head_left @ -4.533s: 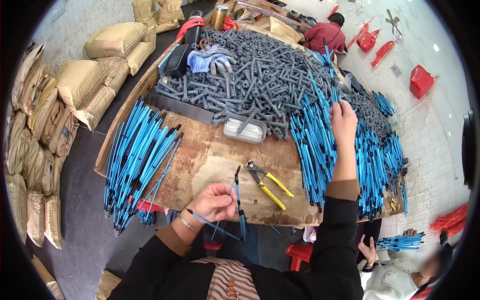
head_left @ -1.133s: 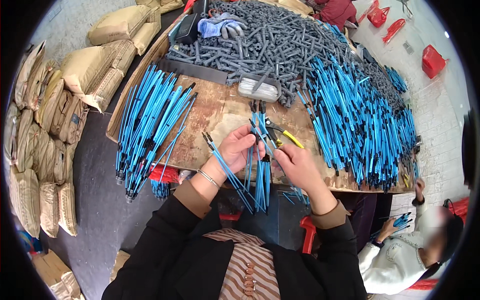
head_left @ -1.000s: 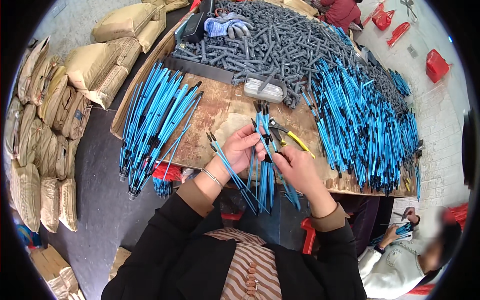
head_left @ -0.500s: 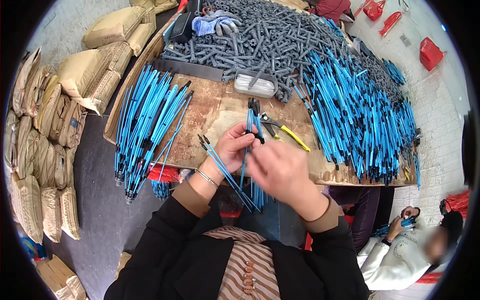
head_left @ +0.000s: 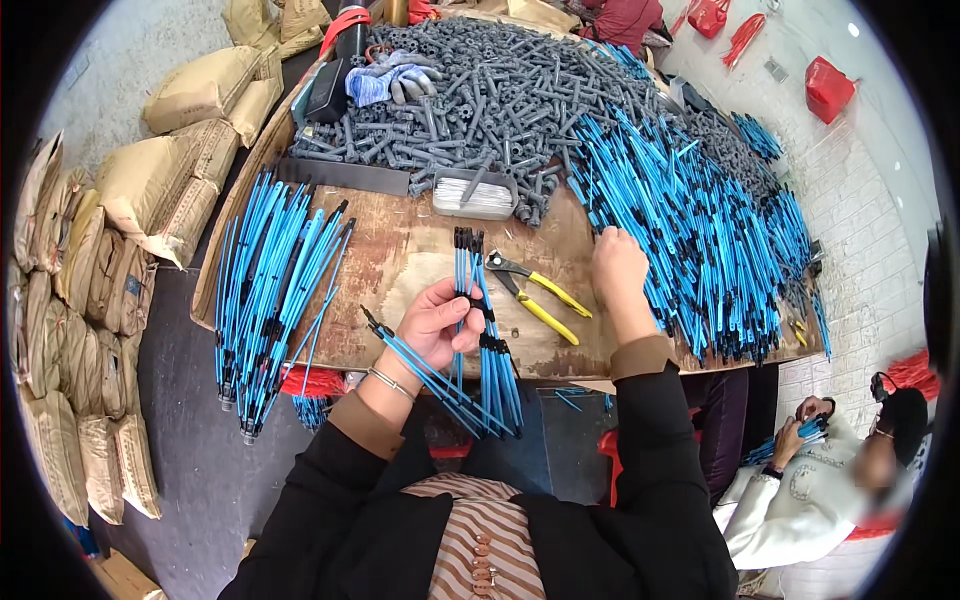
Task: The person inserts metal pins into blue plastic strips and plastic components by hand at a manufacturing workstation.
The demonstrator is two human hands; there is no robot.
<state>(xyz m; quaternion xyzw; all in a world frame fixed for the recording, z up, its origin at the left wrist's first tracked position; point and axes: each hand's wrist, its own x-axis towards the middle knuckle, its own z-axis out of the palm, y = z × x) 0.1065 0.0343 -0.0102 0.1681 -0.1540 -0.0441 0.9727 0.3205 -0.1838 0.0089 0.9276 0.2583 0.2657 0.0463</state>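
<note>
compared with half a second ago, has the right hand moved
Yes, rightward: the right hand has gone from the near side of the pliers to their right.

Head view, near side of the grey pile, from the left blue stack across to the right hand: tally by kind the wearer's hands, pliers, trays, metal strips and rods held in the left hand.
Hands: 2 (left hand, right hand)
Yellow-handled pliers: 1
Grey tray: 1
Metal strip: 1
Total: 5, without the held blue rods, too overlapped to count
</note>
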